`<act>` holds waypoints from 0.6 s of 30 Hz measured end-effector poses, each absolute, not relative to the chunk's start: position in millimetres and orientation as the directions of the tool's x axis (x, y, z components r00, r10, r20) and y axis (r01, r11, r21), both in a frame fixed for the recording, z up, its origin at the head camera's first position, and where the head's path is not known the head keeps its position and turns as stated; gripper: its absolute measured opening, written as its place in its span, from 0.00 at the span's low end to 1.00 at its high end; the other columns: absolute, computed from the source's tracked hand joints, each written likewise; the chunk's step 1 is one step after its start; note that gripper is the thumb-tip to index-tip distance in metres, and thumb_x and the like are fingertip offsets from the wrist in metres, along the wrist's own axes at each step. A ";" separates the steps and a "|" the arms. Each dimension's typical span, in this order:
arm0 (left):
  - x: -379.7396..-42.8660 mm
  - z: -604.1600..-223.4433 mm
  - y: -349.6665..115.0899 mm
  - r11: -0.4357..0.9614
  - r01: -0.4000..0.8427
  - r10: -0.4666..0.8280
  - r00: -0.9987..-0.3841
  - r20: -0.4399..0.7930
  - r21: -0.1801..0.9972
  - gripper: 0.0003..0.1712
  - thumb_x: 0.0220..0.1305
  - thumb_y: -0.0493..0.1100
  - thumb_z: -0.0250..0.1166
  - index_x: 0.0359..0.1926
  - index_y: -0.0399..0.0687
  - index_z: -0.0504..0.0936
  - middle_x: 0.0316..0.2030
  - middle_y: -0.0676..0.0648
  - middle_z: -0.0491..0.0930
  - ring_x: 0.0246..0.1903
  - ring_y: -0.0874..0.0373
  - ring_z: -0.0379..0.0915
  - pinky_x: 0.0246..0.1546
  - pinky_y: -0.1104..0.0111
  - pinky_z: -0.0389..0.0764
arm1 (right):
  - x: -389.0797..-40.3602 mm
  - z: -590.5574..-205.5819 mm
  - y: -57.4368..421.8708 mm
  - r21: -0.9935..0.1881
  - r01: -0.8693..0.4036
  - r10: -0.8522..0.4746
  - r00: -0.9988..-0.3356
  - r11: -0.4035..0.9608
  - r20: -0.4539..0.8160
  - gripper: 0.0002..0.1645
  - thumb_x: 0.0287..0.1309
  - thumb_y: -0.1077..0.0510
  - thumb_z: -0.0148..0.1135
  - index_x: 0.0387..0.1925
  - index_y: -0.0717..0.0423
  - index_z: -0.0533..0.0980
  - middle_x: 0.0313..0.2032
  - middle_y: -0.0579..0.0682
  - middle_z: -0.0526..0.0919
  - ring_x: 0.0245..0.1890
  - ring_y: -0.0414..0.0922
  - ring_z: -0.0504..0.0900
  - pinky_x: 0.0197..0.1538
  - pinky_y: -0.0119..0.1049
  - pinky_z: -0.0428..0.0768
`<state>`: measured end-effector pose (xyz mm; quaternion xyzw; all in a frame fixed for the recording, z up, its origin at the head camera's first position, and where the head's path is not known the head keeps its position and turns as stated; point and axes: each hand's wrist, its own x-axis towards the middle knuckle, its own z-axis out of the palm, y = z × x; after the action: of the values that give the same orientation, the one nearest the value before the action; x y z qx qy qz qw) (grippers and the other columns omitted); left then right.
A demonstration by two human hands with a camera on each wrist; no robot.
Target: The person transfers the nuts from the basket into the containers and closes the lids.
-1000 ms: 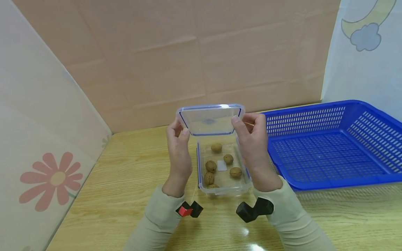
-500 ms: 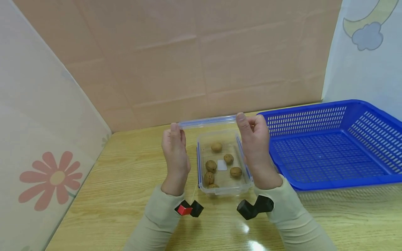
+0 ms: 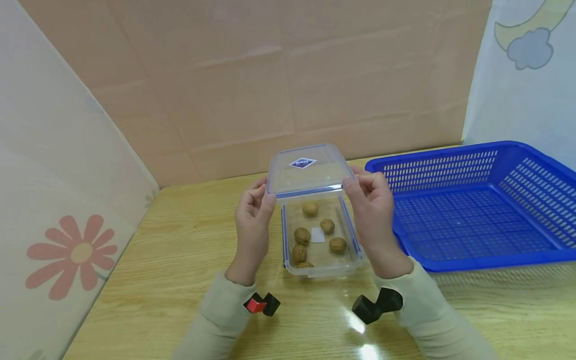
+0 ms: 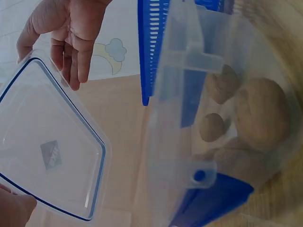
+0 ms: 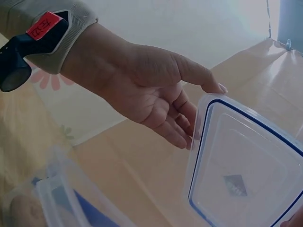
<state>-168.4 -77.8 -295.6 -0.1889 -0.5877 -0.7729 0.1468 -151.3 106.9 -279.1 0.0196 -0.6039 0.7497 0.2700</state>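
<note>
Both hands hold a clear plastic lid (image 3: 310, 177) with a blue seal and a small diamond label, tilted above the far end of a container. The left hand (image 3: 253, 220) pinches its left edge between thumb and fingers; the right hand (image 3: 371, 215) grips the right edge the same way. Below stands the clear container (image 3: 324, 271) with blue side flaps, its top uncovered. Inside lie several walnuts, among them one walnut (image 3: 337, 245) at the right, and a small white square (image 3: 317, 235). In the left wrist view the lid (image 4: 52, 142) shows its blue-ringed underside.
A large blue plastic basket (image 3: 450, 262) stands on the right, close beside the right hand. The wooden table (image 3: 180, 260) meets a tan cloth backdrop (image 3: 216, 90) behind. White printed panels (image 3: 54, 165) flank both sides.
The lid has turned from tilted up, through edge-on, to showing its labelled top face. Both hands turned with it and kept hold. The container and walnuts stayed in place.
</note>
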 end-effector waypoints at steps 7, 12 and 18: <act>-159.8 -311.1 -93.9 -0.171 0.480 0.104 -0.860 0.500 0.861 0.18 0.57 0.27 0.59 0.45 0.17 0.65 0.65 0.34 0.55 0.65 0.42 0.56 0.61 0.71 0.66 | -138.7 -303.5 116.0 -0.921 -0.388 0.233 -0.899 -0.029 0.371 0.11 0.58 0.67 0.55 0.41 0.69 0.67 0.60 0.63 0.69 0.60 0.50 0.69 0.53 0.21 0.74; -148.9 -323.3 -102.1 -0.043 0.507 0.174 -0.845 0.506 0.861 0.21 0.51 0.29 0.67 0.41 0.18 0.67 0.65 0.30 0.54 0.64 0.38 0.55 0.59 0.71 0.66 | -128.7 -326.2 121.5 -0.903 -0.428 0.167 -0.893 -0.031 0.418 0.21 0.50 0.76 0.59 0.45 0.77 0.63 0.61 0.70 0.65 0.59 0.40 0.71 0.54 0.24 0.73; -134.3 -337.5 -101.8 0.030 0.474 0.219 -0.862 0.456 0.880 0.28 0.47 0.37 0.70 0.44 0.19 0.71 0.63 0.27 0.56 0.62 0.36 0.58 0.57 0.71 0.68 | -117.3 -342.0 129.4 -0.832 -0.555 0.128 -0.824 0.020 0.552 0.31 0.37 0.80 0.66 0.47 0.81 0.64 0.59 0.77 0.62 0.58 0.33 0.71 0.56 0.24 0.72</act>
<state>-134.3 -101.8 -337.5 -0.2436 -0.7111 -0.6523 0.0974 -117.3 129.4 -342.0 0.1597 -0.6687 0.6817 0.2502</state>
